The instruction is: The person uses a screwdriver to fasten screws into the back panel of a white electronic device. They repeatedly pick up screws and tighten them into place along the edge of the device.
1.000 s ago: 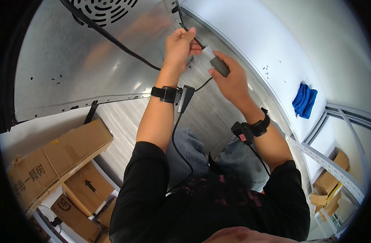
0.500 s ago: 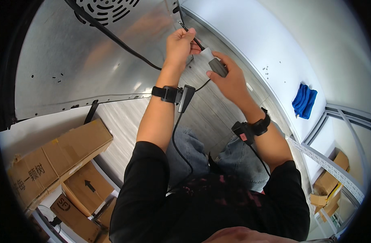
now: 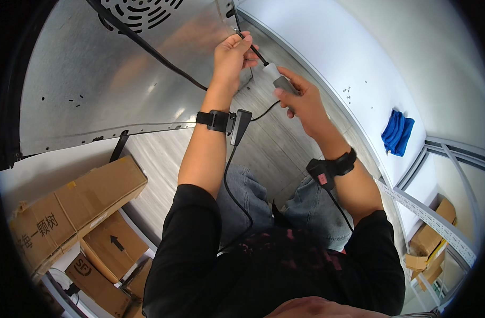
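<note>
A screwdriver [image 3: 272, 71] with a grey handle and dark shaft slants up toward the edge of a silver sheet-metal panel [image 3: 126, 85]. My right hand [image 3: 305, 103] is closed round its handle, fingers along the far side and thumb on the near side. With finger and thumb, my left hand [image 3: 230, 61] pinches the front of the shaft beside the panel's right edge. The small shiny piece at the tip is too small to make out for certain. A thick black cable [image 3: 152, 52] runs across the panel and passes behind my left wrist.
Several small screws [image 3: 348, 93] and a folded blue cloth [image 3: 397, 132] lie on the white surface at right. Cardboard boxes [image 3: 94, 196] are stacked at lower left, with more cartons [image 3: 433, 228] at far right beside a white perforated metal rail [image 3: 428, 220].
My right hand has turned slightly on the screwdriver handle, its wrist dropping a little to the right. My left hand has shifted slightly left and up along the shaft toward the tip.
</note>
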